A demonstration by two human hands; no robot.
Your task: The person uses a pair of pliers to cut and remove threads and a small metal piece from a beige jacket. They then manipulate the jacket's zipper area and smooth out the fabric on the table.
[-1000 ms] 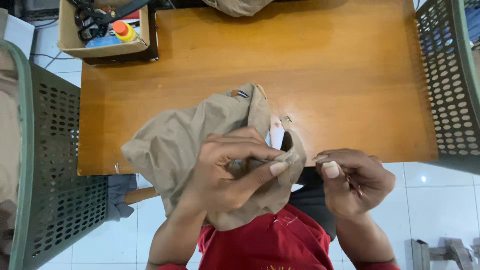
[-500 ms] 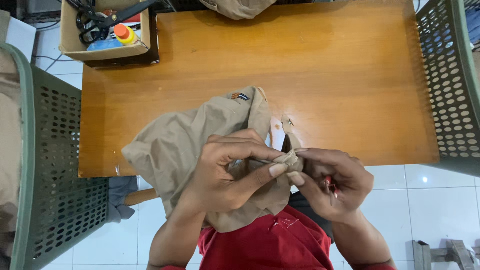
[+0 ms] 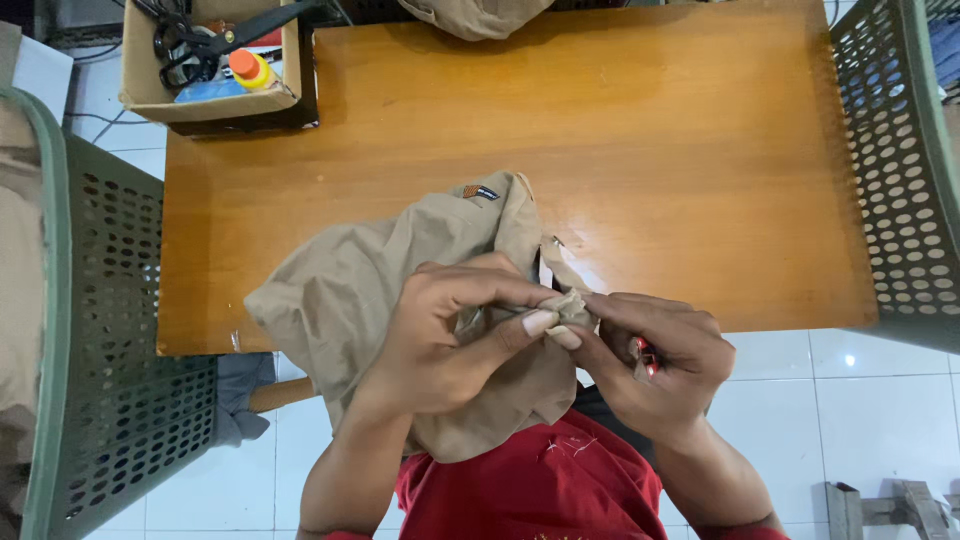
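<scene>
Both hands (image 3: pixel 450 335) (image 3: pixel 650 365) pinch a khaki garment (image 3: pixel 370 290) bearing a small dark label (image 3: pixel 481 192).

Matt khaki cloth garment (image 3: pixel 370 290) lies on the glossy, smooth wooden table (image 3: pixel 650 150); beside the table, perforated green plastic baskets (image 3: pixel 110 330).

Looks like a small garment workshop: wooden surface (image 3: pixel 650 150), perforated green baskets (image 3: pixel 900 170) on both sides, tan fabric pieces (image 3: pixel 360 290) piled around. Cardboard box (image 3: pixel 215 65) holds scissors (image 3: pixel 215 42), probably a glue bottle. Tiled floor (image 3: pixel 860 400).
</scene>
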